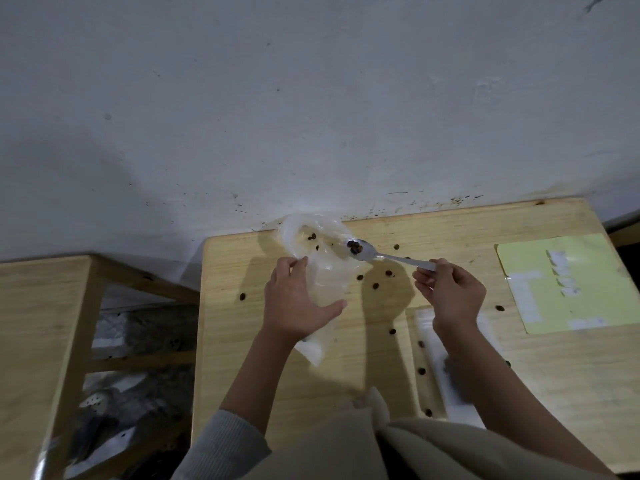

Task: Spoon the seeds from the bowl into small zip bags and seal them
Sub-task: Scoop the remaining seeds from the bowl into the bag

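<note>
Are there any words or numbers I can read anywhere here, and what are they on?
No text here can be read.
Yellow sheet: its white patches may be labels, but they are too blurred to read.
Clear bag: no print shows.
Spoon: no marking shows.

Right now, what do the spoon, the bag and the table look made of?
Spoon: likely polished metal, silver-grey with glints. Zip bag: thin clear plastic, translucent and crumpled, seeds visible through it. Table: pale wood or wood veneer, with visible grain lines.
</note>
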Tool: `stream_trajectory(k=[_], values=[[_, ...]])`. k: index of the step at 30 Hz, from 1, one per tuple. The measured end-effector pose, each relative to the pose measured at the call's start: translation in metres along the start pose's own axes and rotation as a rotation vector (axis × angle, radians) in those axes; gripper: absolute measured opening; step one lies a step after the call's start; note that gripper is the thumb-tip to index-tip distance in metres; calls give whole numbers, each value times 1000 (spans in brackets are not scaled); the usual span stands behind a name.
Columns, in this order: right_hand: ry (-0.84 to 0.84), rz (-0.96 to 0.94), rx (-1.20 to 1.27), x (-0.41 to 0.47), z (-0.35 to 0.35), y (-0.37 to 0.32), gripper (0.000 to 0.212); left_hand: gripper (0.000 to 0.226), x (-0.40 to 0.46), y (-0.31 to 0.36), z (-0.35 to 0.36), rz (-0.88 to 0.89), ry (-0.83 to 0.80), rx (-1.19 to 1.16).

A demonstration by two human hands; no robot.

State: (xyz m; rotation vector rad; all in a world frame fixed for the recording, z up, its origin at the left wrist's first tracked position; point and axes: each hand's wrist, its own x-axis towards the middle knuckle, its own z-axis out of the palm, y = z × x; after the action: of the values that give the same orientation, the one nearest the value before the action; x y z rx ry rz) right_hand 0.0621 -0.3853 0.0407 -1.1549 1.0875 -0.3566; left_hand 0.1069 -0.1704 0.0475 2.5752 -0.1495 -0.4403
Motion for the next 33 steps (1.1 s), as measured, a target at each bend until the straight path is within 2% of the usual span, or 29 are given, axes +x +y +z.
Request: stream_trajectory(k=[7,12,15,19,22,27,33], values=[[-191,-215,-61,-13,-2,-22,24,105,-1,-2,7,20,-12,10],[-357,-575,-272,-29,3,-32,21,107,0,-2,7,26,-29,-11],[-286,-667,-267,-33,10,-36,15,105,0,-1,6,17,-32,-35],[-148,-625,-263,-26,26,-35,17,105,1,-2,6,4,-26,-65],[-157,-650,-380,-20,39,-23,23,104,-1,-3,6,19,-28,-60],[-201,-831,-615,-15,55,-1,33,110,-5,-4,9,41,-38,-67],[-138,-842,-672,-9,65,10,37,112,-7,-5,12,45,-60,-74]])
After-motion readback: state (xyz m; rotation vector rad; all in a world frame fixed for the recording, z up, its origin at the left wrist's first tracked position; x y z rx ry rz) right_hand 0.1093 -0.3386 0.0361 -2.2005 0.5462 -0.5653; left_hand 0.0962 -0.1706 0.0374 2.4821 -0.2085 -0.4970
